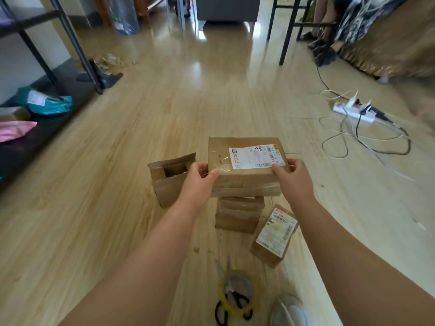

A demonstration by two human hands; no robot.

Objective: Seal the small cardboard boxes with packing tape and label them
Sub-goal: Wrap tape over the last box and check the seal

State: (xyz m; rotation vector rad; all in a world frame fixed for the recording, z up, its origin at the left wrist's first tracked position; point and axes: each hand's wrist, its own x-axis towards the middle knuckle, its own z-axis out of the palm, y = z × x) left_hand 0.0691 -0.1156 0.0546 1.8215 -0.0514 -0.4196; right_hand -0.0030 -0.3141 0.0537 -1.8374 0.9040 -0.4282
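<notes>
Over the stack of boxes (239, 214), my left hand (200, 178) and right hand (293, 178) grip the taped, labelled box (246, 161) by its near corners. I would seat it level and square on that stack.

White power strip (353, 111) with tangled cables (335, 147) on the wood floor (164, 102) around 2 o'clock. Teal mailer bag (50, 104) and a pink one (14, 131) at 9 o'clock, crumpled plastic (110, 61) near 11.

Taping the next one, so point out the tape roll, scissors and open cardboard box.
tape roll (220, 293): head view, left rim.
scissors (239, 300): head view, black handle.
open cardboard box (169, 194): head view, front wall.
</notes>
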